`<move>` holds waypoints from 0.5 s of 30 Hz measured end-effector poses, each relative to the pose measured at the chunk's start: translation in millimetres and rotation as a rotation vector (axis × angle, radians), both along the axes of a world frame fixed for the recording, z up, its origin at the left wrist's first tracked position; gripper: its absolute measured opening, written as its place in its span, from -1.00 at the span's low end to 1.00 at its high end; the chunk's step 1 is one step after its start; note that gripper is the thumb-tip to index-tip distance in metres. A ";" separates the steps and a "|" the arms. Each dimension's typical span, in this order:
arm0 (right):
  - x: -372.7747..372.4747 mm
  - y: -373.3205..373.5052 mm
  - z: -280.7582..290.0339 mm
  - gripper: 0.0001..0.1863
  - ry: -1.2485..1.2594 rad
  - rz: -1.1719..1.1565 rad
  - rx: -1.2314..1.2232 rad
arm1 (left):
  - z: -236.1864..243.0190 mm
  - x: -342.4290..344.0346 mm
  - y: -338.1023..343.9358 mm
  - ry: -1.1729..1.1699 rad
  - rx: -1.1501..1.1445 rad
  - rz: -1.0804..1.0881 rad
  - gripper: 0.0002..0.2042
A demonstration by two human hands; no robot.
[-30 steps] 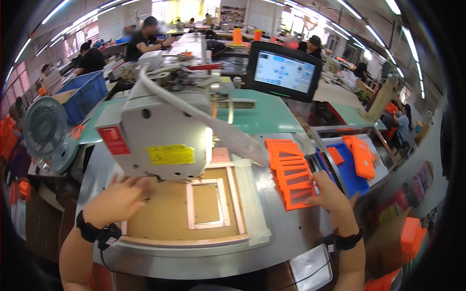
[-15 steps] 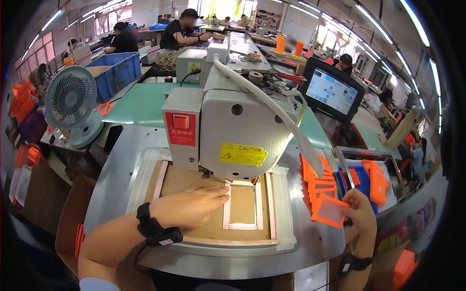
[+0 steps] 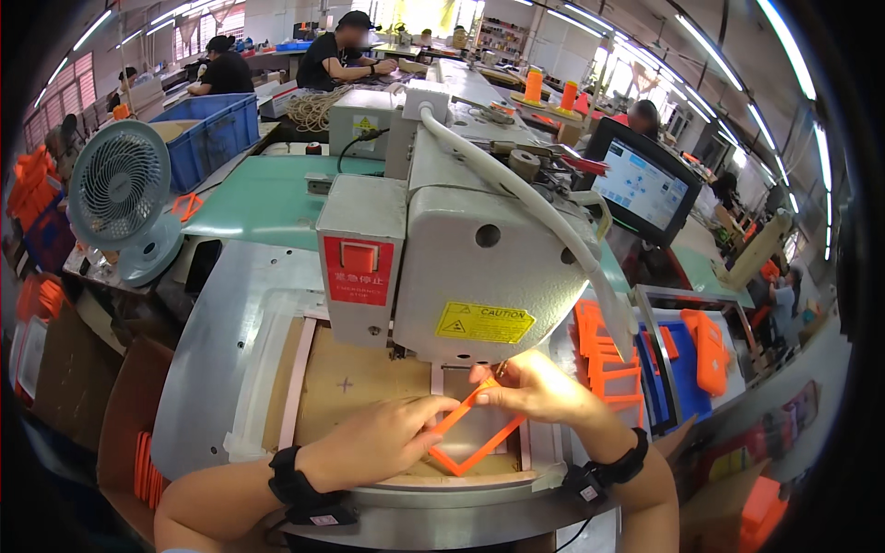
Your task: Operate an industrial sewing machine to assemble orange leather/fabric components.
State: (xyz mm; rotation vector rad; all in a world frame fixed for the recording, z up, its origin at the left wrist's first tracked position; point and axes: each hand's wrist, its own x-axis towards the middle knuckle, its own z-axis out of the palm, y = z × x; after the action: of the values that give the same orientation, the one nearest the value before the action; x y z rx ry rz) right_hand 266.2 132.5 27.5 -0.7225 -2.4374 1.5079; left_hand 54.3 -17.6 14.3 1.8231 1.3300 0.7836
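Note:
An orange rectangular frame piece (image 3: 458, 467), apparently with a clear window, is tilted between my hands under the sewing machine head (image 3: 489, 249). My right hand (image 3: 539, 387) pinches its far corner between thumb and fingers. On its left side, the fingers of my left hand (image 3: 392, 438) close on the edge. Below it lies the brown template board (image 3: 346, 392) with pale raised strips (image 3: 291, 396) around it, set on the metal plate (image 3: 207, 369). The frame piece partly covers the smaller rectangular recess in that board.
Several orange frame pieces (image 3: 616, 378) lie overlapping right of the template. Beyond them is a blue tray (image 3: 687, 369) with an orange pouch-like item (image 3: 705, 350). A screen (image 3: 645, 180) stands back right, a fan (image 3: 124, 194) and blue crate (image 3: 217, 138) at left. Co-workers sit farther back.
My right hand has brought an orange frame piece from the pile on the right to the template's middle. My left hand has left the board and now grips the frame piece's edge.

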 end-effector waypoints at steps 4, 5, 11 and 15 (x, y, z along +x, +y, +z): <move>2.1 0.2 15.3 -0.77 -0.211 -0.132 -0.154 | -3.6 1.0 1.0 -0.191 -0.105 0.132 -0.58; 7.2 3.6 6.5 -0.77 -0.060 -0.071 -0.182 | -4.6 1.2 1.6 -0.223 -0.109 0.160 -0.59; 16.2 26.2 -32.2 -0.77 -0.072 -0.151 0.307 | -26.2 1.4 5.5 0.202 0.308 0.059 -0.66; -4.7 7.4 -14.4 -0.76 -0.122 -0.201 0.445 | -15.5 -1.0 4.5 0.384 0.284 0.032 -0.67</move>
State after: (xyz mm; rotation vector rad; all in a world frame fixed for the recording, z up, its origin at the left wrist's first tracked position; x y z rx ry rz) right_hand 261.6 139.9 13.1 -0.9445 -2.5606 0.8276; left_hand 53.2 -13.1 -1.2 2.2676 1.5522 0.6884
